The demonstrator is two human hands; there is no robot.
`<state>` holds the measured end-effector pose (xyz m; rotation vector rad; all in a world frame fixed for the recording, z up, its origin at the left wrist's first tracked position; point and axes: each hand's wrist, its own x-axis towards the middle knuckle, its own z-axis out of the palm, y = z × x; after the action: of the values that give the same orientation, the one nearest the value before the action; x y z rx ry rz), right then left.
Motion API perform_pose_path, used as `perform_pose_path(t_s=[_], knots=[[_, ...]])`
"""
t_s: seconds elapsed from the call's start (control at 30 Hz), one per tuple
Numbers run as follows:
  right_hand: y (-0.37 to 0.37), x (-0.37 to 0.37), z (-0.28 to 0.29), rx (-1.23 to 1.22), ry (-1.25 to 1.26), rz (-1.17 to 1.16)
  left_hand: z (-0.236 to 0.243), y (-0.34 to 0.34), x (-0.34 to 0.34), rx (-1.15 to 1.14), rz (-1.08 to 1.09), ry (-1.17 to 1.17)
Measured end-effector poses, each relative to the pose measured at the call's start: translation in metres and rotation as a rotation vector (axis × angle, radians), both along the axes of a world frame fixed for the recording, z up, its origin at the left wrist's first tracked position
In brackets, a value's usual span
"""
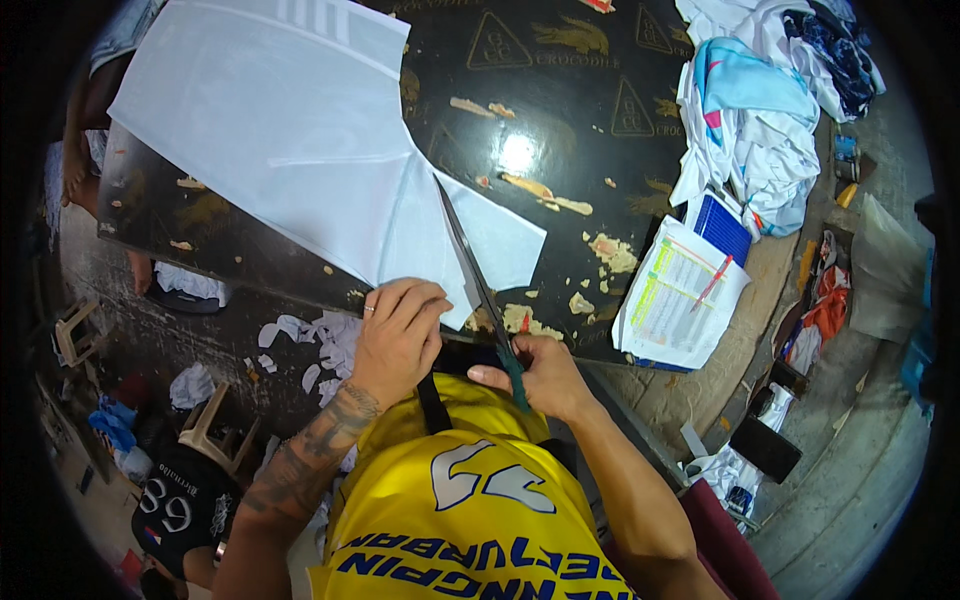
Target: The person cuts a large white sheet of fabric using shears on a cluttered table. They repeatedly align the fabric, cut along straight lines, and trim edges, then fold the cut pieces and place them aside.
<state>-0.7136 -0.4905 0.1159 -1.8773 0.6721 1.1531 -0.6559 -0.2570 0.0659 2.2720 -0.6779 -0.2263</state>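
Note:
A large sheet of white fabric (290, 130) lies spread over a dark, scuffed table (560, 120). My left hand (398, 335) presses flat on the fabric's near edge, a ring on one finger. My right hand (535, 375) grips the green handles of long scissors (470, 265). The blades point away from me and lie along the fabric, between its main part and a smaller flap (495, 240) on the right.
A stack of printed papers with a red pen (680, 295) lies at the table's right edge, beside a blue box (722, 225). Piled garments (755, 110) fill the far right. White scraps (320, 335) and small stools (215, 430) sit on the floor at left.

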Motion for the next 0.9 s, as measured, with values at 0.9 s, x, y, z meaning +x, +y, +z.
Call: perform_pose_path(t_s=[0.9], knots=[[-0.194,0.048,0.024,0.032,-0.150,0.508,0.013,-0.061,-0.004,0.422,0.032,-0.128]])
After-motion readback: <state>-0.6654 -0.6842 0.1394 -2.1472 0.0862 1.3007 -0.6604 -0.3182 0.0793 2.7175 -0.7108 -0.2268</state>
